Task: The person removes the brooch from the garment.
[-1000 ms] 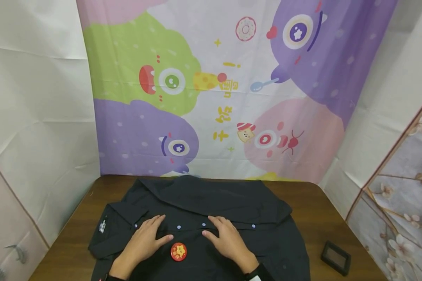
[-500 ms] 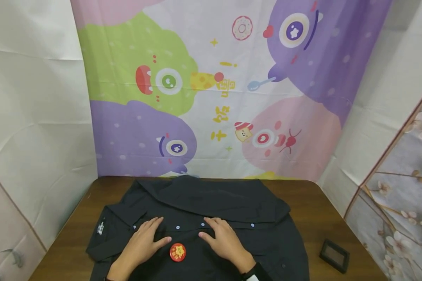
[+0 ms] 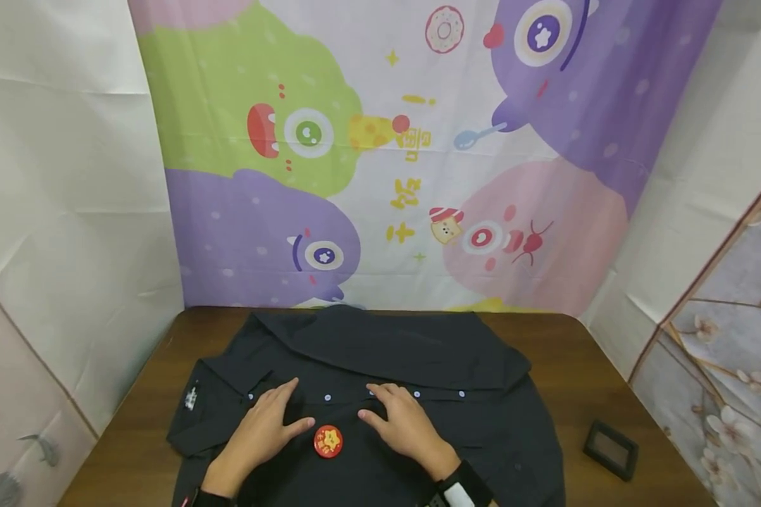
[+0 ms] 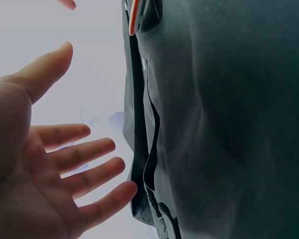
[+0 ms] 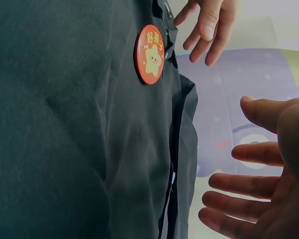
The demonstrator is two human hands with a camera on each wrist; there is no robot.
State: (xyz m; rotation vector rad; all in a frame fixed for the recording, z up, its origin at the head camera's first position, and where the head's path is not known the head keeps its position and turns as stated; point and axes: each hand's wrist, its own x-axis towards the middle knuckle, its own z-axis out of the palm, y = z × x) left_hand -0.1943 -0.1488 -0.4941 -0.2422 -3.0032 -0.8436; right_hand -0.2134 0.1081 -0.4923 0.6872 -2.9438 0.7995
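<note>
A black button-up shirt (image 3: 380,352) lies spread on the brown table (image 3: 577,366), with small pale buttons along its placket. A round red badge (image 3: 328,441) with a yellow star is pinned on the shirt's front. My left hand (image 3: 263,433) is open with straight fingers over the cloth, just left of the badge. My right hand (image 3: 402,426) is open the same way just right of it. In the right wrist view the badge (image 5: 150,54) stands out from the shirt (image 5: 65,124), and the right hand's fingers (image 5: 249,186) are spread. The left wrist view shows spread fingers (image 4: 84,169) beside the shirt (image 4: 229,124).
A small dark rectangular box (image 3: 611,449) lies on the table at the front right. A cartoon-print backdrop (image 3: 380,155) hangs behind the table, white sheeting (image 3: 70,176) to the left, and a floral screen (image 3: 735,366) stands at the right.
Both hands stay flat on either side of the badge. Only the head view has shifted a little.
</note>
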